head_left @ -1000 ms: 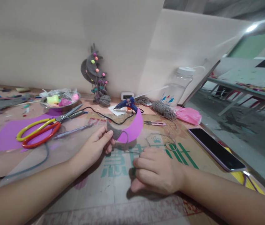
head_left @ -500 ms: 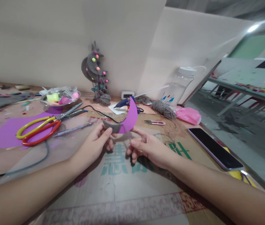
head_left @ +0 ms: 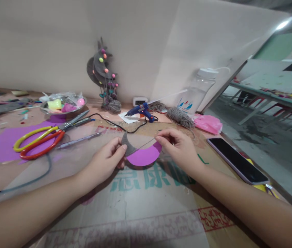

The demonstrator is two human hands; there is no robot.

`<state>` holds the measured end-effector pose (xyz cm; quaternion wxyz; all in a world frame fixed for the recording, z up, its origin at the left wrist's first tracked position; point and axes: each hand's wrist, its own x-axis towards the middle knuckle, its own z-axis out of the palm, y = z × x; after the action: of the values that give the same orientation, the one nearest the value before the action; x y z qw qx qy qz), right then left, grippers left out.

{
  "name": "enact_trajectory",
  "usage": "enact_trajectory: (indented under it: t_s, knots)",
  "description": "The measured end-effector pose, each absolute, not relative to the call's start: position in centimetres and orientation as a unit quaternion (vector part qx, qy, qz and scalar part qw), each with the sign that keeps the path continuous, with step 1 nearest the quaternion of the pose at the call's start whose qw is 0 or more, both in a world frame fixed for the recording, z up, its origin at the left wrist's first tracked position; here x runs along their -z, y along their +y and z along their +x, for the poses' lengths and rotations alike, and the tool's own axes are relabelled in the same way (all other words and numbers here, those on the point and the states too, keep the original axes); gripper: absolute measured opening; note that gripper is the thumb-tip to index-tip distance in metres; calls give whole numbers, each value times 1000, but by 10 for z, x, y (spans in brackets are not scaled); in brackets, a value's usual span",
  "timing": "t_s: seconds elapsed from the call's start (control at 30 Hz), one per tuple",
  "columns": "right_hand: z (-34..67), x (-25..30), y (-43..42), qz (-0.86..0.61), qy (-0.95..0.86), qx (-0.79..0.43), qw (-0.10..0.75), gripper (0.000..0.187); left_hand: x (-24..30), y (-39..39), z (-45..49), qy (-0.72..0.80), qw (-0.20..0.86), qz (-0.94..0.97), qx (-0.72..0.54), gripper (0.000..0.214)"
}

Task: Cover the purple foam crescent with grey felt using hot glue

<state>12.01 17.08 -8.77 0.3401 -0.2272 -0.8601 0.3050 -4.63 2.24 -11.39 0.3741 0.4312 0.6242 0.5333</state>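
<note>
A purple crescent (head_left: pixel 145 156) is partly covered at its left end by grey yarn (head_left: pixel 127 144) wrapped around it. My left hand (head_left: pixel 111 153) pinches that grey end between thumb and fingers. From the wrapped part a strand of grey yarn (head_left: pixel 146 143) runs taut up to the right. My right hand (head_left: pixel 175 144) is closed on this strand, close to the crescent's purple right tip. Whether its fingers also touch the tip, I cannot tell.
Scissors (head_left: pixel 41 141) and a pen (head_left: pixel 80 140) lie left on purple sheet (head_left: pixel 1 146). Behind are a metal bowl (head_left: pixel 65 113), a blue glue gun (head_left: pixel 142 111), a yarn ball (head_left: pixel 179 117), and a bottle (head_left: pixel 197 91). A phone (head_left: pixel 236 160) lies at right.
The crescent has swung from upright to lying with its hollow upward, its purple end lower and rightward. My right hand has risen and now pulls the yarn strand taut.
</note>
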Motion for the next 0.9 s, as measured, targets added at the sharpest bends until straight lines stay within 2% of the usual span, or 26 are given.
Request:
enact_trajectory:
  t_s: [0.17, 0.47, 0.77, 0.9]
  knots:
    - [116, 93, 186, -254, -832, -360, 338, 11, 120, 21, -49, 619, 378, 448, -522, 19]
    - [117, 91, 186, -266, -817, -383, 339, 15, 117, 17, -46, 635, 362, 447, -515, 19]
    - [116, 102, 184, -295, -794, -415, 333, 21, 119, 13, -44, 549, 483, 434, -526, 21]
    - [115, 109, 185, -256, -833, -394, 291, 14, 115, 14, -45, 529, 478, 445, -541, 19]
